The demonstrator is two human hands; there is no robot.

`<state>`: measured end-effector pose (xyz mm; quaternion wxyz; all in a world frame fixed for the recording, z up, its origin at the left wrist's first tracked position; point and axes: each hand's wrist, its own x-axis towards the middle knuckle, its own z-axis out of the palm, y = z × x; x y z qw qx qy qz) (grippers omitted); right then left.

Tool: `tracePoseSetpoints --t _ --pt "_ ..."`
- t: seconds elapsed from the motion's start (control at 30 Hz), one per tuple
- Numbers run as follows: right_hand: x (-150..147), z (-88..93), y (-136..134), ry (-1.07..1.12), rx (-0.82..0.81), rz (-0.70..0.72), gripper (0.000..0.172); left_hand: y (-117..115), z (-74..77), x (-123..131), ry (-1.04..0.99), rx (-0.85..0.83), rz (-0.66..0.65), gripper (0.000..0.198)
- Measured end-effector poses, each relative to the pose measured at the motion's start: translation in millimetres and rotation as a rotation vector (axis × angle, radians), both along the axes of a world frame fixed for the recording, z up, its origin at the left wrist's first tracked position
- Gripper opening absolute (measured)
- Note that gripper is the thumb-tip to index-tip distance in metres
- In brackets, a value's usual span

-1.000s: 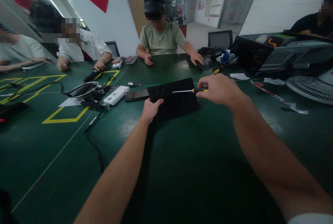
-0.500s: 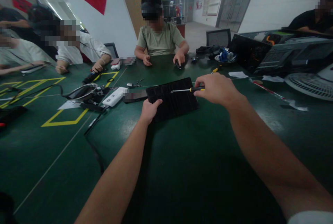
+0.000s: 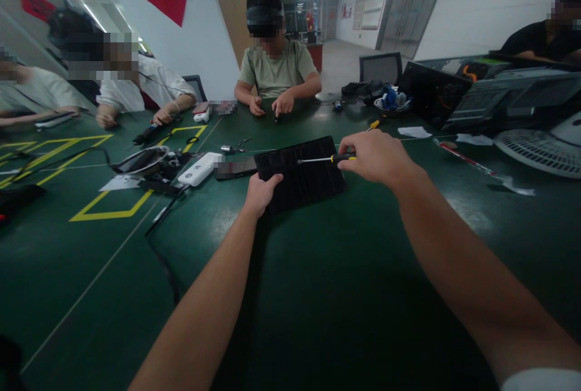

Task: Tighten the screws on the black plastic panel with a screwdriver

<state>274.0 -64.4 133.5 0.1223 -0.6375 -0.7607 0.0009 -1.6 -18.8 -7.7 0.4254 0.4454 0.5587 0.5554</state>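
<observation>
Left hand (image 3: 259,193) clamped on near-left corner of flat black panel (image 3: 300,173), thumb on top, pinning it to green surface (image 3: 318,294). Right hand (image 3: 374,156) closed round yellow-black handle of screwdriver (image 3: 324,160); shaft runs left, low over panel, tip near panel middle, contact not clear. Panel lies flat mid-surface, straight ahead of both forearms.

Around: dark phone (image 3: 235,167) just left of panel, touching or nearly so. White power bank (image 3: 201,168) beside phone, further left. Black cable (image 3: 161,246) trails toward near edge. Round dish (image 3: 140,160) with dark clutter beyond power bank; yellow tape outline (image 3: 109,212) on surface at left. Small metal bits (image 3: 233,147) behind phone. Second screwdriver (image 3: 373,126) behind right hand. White paper (image 3: 415,132) and fan grille (image 3: 540,155) at right, well apart. Person in green shirt (image 3: 276,70) opposite, hands on surface. Nothing lies between the hands and the panel.
</observation>
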Motion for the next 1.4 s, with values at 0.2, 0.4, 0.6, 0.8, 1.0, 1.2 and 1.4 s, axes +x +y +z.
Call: tracePoseSetpoints --t 0.2,0.4,0.6,0.8,1.0,1.2,1.4 --pt "-1.1 -1.5 0.1 -0.008 0.002 -0.006 0.025 0.6 -0.8 -1.2 0.002 0.003 -0.008 0.041" --pt "-3.2 -2.1 -1.9 -0.013 0.01 -0.007 0.026 1.0 -1.9 -0.4 -0.019 -0.009 -0.01 0.044" --pt "-7.8 -1.0 -5.3 -0.019 0.018 -0.01 0.028 0.5 -1.5 0.2 0.008 0.005 -0.001 0.041" --pt "-9.9 -0.4 -6.3 -0.043 -0.022 -0.043 0.034 -1.0 0.4 -0.1 0.002 0.016 -0.011 0.04" --pt "-11.4 1.1 -7.0 -0.079 -0.081 -0.055 0.04 -1.9 2.9 1.5 0.0 0.006 -0.006 0.039" --pt "-12.7 -0.8 -4.5 -0.069 -0.168 -0.04 0.049 -1.2 2.5 0.8 0.007 0.015 -0.009 0.036" --pt "-8.9 -4.4 -2.6 -0.064 -0.156 -0.005 0.038 -0.8 1.8 0.9 0.02 0.02 0.01 0.038"
